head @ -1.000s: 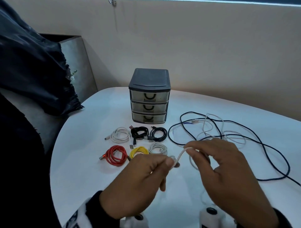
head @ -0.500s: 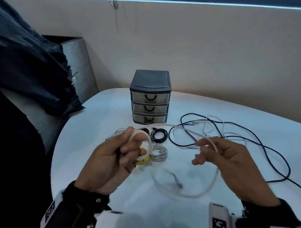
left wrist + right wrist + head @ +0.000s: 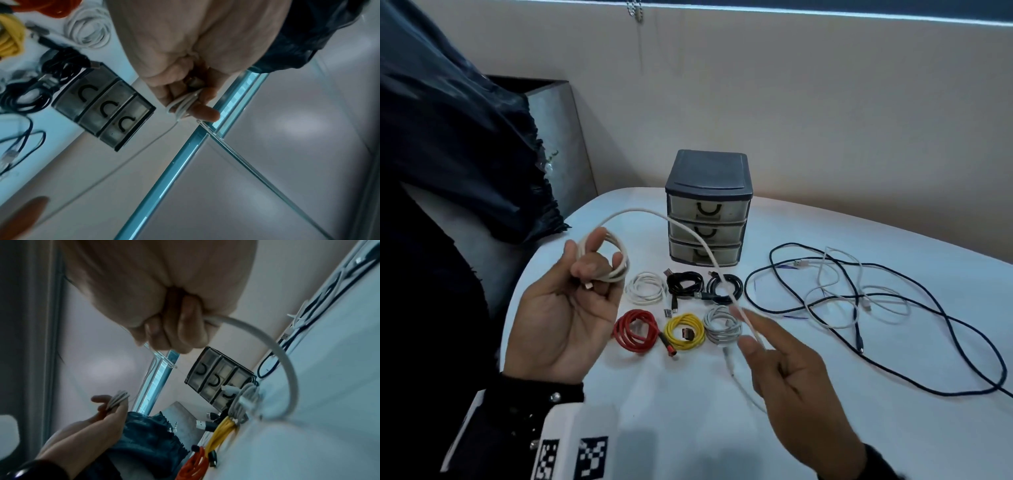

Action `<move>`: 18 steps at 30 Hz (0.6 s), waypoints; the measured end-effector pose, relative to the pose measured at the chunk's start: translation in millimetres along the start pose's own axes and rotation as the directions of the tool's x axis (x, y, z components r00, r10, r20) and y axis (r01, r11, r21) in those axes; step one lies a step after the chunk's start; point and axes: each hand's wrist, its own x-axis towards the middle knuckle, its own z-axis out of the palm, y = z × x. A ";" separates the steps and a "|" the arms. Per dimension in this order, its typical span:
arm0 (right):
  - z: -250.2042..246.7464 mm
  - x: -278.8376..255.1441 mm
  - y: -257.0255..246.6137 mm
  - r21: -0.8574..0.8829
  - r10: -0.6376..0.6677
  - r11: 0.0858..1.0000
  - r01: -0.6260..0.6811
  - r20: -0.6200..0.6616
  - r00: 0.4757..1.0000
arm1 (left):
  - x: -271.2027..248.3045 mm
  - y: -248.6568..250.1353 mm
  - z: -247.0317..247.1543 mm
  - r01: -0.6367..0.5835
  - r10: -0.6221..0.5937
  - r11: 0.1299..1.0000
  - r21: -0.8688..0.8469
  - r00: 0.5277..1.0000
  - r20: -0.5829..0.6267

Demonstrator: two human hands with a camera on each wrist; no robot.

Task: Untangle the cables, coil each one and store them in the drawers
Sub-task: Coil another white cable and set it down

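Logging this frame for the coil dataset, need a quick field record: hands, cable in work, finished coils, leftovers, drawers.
left hand: holds loops of the white round cable wound round its fingers
right hand: pinches the same cable's free run, feeding it
finished coils on the white table: white coil, two black coils, red coil, yellow coil, grey coil
leftovers: long dark cable tangled with thin white cable
grey three-drawer plastic unit: all drawers closed

A white table with a rounded far edge stands against a beige wall. A bead chain hangs by the window strip above, and dark cloth drapes beyond the left edge.
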 end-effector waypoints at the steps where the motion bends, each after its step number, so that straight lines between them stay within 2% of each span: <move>1: -0.2 2.4 -0.2 -0.065 0.005 0.998 -0.004 0.003 1.000 | -2.6 -1.3 2.1 0.010 -0.009 0.996 0.085 1.000 -0.012; 3: -0.1 7.6 -0.7 -0.220 0.032 0.975 -0.032 -0.004 0.999 | -9.6 -13.1 9.6 0.046 -0.047 0.953 0.300 0.999 -0.003; 6: -1.8 10.0 -6.1 -0.323 -0.017 0.945 -0.048 -0.193 0.981 | -18.8 -37.8 15.2 0.043 -0.105 0.781 0.623 0.993 0.062; 8: -4.2 9.6 -14.4 -0.420 -0.190 0.905 0.064 -0.266 0.945 | -22.0 -46.7 13.3 0.046 -0.162 0.673 0.738 0.983 0.086; 10: -3.8 10.7 -19.8 -0.574 -0.362 0.795 0.195 -0.192 0.912 | -25.3 -51.0 12.8 0.067 -0.235 0.606 0.793 0.967 0.098; 11: -2.6 12.3 -18.8 -0.626 -0.406 0.741 0.242 -0.130 0.905 | -27.7 -52.0 13.8 0.080 -0.269 0.588 0.805 0.958 0.102; 12: -1.3 14.3 -15.1 -0.641 -0.422 0.714 0.281 -0.074 0.904 | -29.5 -53.6 15.1 0.092 -0.293 0.584 0.806 0.950 0.104; 14: 1.7 16.5 -4.8 -0.541 -0.404 0.779 0.317 -0.045 0.914 | -32.9 -56.0 16.9 0.128 -0.322 0.618 0.775 0.941 0.101; 16: 4.2 17.2 2.6 -0.343 -0.342 0.895 0.284 -0.120 0.932 | -34.0 -56.4 17.4 0.160 -0.339 0.679 0.717 0.934 0.112; 18: 7.7 16.7 4.1 -0.156 -0.248 0.964 0.216 -0.226 0.942 | -34.7 -56.8 19.7 0.176 -0.337 0.744 0.644 0.932 0.134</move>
